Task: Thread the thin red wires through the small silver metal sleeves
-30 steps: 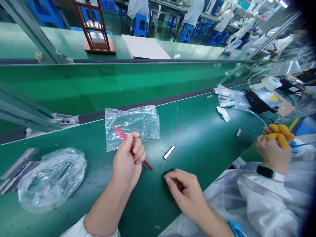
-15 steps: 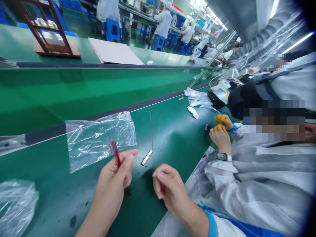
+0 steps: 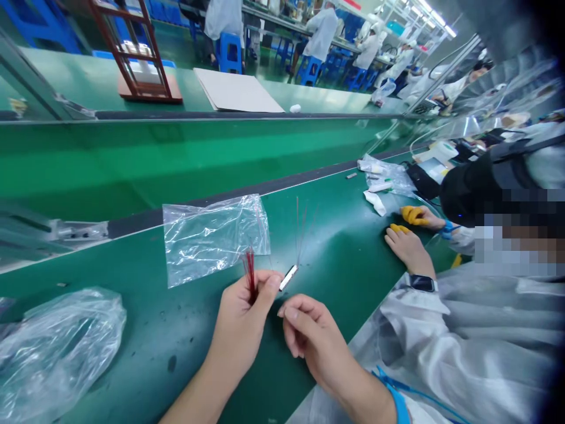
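Note:
My left hand (image 3: 247, 312) is closed round a bundle of thin red wires (image 3: 251, 274), which sticks up out of the fist. Its thumb and index fingertips are at the lower end of a small white and dark strip (image 3: 288, 278), with thin wires rising from the strip's upper end. Whether the fingers grip the strip or only touch it is hard to tell. Just right of it, my right hand (image 3: 315, 330) hovers over the green table with fingers curled and thumb against the index finger; anything between those fingertips is too small to make out.
A clear plastic bag (image 3: 216, 238) lies behind my left hand, another (image 3: 75, 347) at the left. At the right, a person with yellow finger covers (image 3: 415, 215) rests both hands on the table (image 3: 344, 253). A dark divider edge (image 3: 309, 176) runs behind.
The view has turned left, shifting the scene rightward. My left hand has come to the strip's lower end, nearer my right hand. The other person's hands have lowered and spread.

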Tool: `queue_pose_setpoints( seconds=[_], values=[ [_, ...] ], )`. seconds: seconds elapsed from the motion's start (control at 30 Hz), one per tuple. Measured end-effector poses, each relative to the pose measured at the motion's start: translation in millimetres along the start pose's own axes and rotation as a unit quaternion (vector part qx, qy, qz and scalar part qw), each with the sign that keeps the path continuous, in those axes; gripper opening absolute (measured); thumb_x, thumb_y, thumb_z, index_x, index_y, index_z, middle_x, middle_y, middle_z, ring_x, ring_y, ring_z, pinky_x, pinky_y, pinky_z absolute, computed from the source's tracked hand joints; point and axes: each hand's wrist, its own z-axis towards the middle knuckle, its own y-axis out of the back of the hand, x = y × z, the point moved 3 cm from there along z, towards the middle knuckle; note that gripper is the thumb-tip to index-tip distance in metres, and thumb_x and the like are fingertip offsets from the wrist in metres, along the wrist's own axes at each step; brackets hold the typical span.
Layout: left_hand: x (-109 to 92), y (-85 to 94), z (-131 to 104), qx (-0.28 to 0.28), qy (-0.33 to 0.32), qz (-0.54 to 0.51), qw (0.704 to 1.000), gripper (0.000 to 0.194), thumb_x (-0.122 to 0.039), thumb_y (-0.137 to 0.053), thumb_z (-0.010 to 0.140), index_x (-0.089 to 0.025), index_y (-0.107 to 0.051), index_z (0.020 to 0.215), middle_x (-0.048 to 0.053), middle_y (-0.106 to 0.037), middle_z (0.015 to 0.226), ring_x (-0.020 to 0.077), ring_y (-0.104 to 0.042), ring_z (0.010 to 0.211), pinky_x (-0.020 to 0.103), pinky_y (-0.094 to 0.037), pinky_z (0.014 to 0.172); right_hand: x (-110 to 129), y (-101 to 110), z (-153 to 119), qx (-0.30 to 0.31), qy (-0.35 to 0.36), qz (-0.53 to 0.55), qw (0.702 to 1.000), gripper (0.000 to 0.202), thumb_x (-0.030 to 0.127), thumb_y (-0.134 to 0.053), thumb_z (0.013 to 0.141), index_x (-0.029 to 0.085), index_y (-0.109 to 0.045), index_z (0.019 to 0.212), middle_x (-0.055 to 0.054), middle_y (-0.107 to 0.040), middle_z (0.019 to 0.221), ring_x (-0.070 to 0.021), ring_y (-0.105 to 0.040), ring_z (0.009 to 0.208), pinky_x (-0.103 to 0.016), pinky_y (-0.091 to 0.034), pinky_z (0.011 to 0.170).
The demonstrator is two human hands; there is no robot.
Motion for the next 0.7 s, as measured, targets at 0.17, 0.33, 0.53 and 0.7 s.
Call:
queue_pose_setpoints(
  seconds=[0.17,0.33,0.53,0.7],
  values=[
    [-1,0.1,1,0.005,-0.003,0.012,1.000,0.028,-0.044,-0.071,0.081,-0.018,-0.071,0.070,-0.007,-0.033,0.047,0.0092,-0.027,0.045,0.024,-0.025,0.044,2,9,1,0.000,0.014,-0.049,0.999,0.035,0.051,-0.064,0.089,0.016,-0.070,0.090,0.005,-0.053,0.055,-0.0071,-0.039,0.038,-0.020,-0.024,0.038],
    [0,-0.1,0,0.031,-0.008,0.041,0.999,0.027,-0.041,-0.065,0.085,-0.018,-0.069,0.071,-0.005,-0.039,0.053,0.0107,-0.030,0.049,0.025,-0.026,0.047,32,18,-4,-0.055,0.139,-0.278,0.949,0.024,0.039,-0.063,0.091,0.017,-0.070,0.086,0.004,-0.050,0.058,-0.0108,-0.043,0.049,-0.023,-0.033,0.047],
    [1,-3.4,-2,0.080,-0.016,0.077,0.994,0.028,-0.039,-0.062,0.088,-0.018,-0.069,0.070,0.000,-0.052,0.063,0.0140,-0.042,0.059,0.027,-0.033,0.055,49,6,-6,-0.009,0.149,-0.437,0.887,0.015,0.027,-0.063,0.088,0.018,-0.072,0.080,0.004,-0.049,0.056,-0.0116,-0.042,0.049,-0.025,-0.032,0.048],
    [3,-4.3,-5,0.070,-0.009,0.072,0.995,0.026,-0.043,-0.063,0.088,-0.021,-0.073,0.098,-0.004,-0.043,0.061,0.0127,-0.041,0.057,0.026,-0.034,0.056,40,10,-4,-0.015,0.151,-0.335,0.930,0.017,0.029,-0.066,0.087,0.019,-0.070,0.074,0.004,-0.048,0.056,-0.0103,-0.038,0.049,-0.024,-0.030,0.047]
  ],
)
